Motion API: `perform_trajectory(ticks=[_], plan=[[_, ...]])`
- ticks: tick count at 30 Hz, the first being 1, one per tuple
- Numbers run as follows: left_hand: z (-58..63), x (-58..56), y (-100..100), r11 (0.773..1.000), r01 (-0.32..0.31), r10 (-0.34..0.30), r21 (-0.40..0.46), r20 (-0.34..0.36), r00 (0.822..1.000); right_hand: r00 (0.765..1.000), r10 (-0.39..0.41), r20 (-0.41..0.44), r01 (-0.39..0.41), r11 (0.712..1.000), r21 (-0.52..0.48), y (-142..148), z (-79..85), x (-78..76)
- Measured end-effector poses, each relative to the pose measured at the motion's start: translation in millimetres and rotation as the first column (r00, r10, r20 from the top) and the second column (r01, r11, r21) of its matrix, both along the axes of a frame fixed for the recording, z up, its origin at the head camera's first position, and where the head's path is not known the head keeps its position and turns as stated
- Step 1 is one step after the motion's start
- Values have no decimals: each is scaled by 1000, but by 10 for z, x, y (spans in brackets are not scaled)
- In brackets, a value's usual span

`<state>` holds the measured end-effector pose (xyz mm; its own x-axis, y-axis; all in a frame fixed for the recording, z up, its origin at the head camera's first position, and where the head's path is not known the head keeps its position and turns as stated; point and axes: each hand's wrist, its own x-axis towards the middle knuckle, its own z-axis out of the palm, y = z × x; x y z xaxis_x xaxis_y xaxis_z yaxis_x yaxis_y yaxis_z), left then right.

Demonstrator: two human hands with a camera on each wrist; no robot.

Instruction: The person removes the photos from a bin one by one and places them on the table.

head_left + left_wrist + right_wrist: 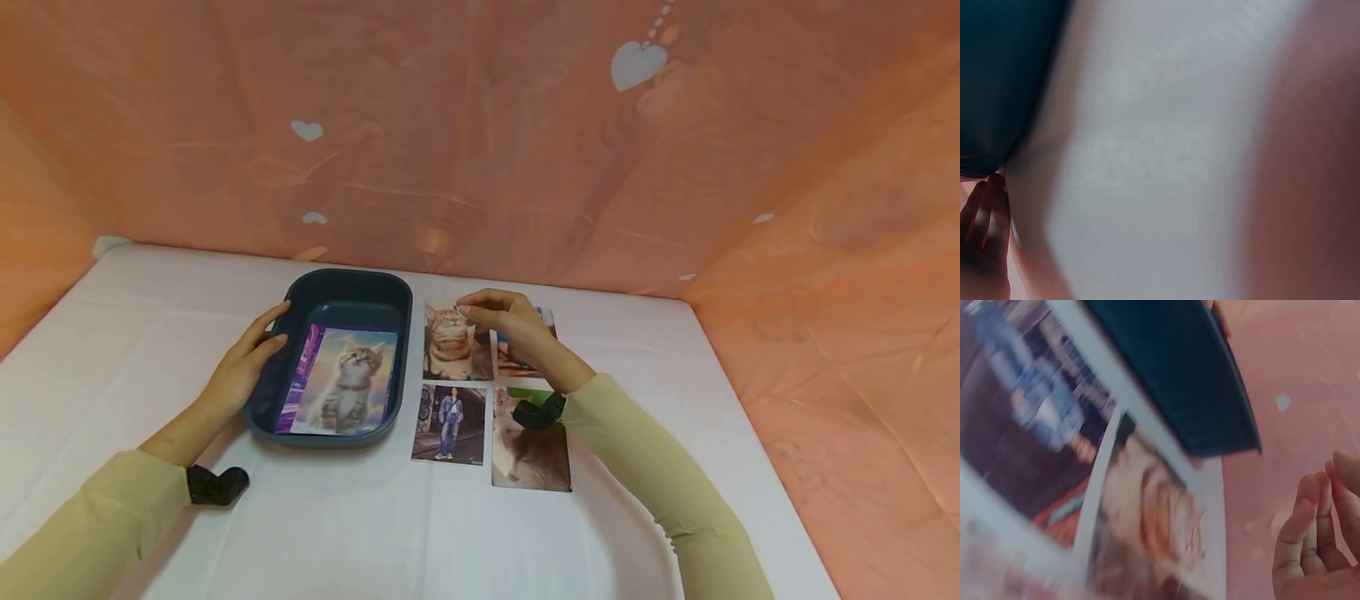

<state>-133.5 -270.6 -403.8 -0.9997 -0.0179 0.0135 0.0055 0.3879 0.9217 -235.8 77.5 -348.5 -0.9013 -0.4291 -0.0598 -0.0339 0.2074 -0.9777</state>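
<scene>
Left fingers (pixel 264 322) hold dark tray (pixel 348 289); right fingers (pixel 492 296) (narrow gap to thumb) hover over ginger-cat photo (pixel 450 340).

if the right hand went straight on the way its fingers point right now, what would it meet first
Going by the head view, the right hand would likely meet the dark tray's right rim, past the orange cat photo; the hand's height is unclear, so it could pass over.
</scene>
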Motion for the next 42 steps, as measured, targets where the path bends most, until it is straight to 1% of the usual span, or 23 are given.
perform_trajectory(ticks=[5, 10, 13, 17, 22, 25, 30, 36, 39, 42], plan=[[6, -2, 20, 1000, -1, 1, -3, 1, 1000, 1000, 23, 15, -23, 999, -36, -257, 26, -42], [14, 3, 53, 1000, -1, 2, -18, 21, 1000, 997, 68, 24, -66, 994, -82, -507, 37, -62], [29, 5, 72, 1000, -6, 6, -17, 21, 1000, 997, 70, 26, -68, 995, -69, -652, 54, -71], [37, -15, 113, 1000, 0, 1, -14, 18, 1000, 998, 49, 43, -47, 998, -50, -822, 72, -93], [27, -30, 175, 1000, 4, -4, 1, 22, 1000, 995, 67, 73, -62, 996, -68, -990, 49, -114], [25, -22, 195, 1000, 3, -3, 11, 22, 1000, 993, 72, 91, -67, 996, -62, -1073, 26, -123], [23, -15, 214, 1000, -2, 1, 26, 21, 1000, 993, 69, 101, -68, 998, -12, -1178, 2, -152], [11, -43, 245, 1000, -3, 2, 30, 26, 1000, 986, 101, 129, -113, 989, 94, -1233, 14, -171], [13, -47, 253, 1000, 3, -4, 31, 33, 999, 977, 154, 149, -178, 970, 167, -1229, 13, -193], [11, -54, 251, 1000, 3, -4, 25, 40, 999, 959, 228, 167, -264, 934, 241, -1232, -5, -234]])
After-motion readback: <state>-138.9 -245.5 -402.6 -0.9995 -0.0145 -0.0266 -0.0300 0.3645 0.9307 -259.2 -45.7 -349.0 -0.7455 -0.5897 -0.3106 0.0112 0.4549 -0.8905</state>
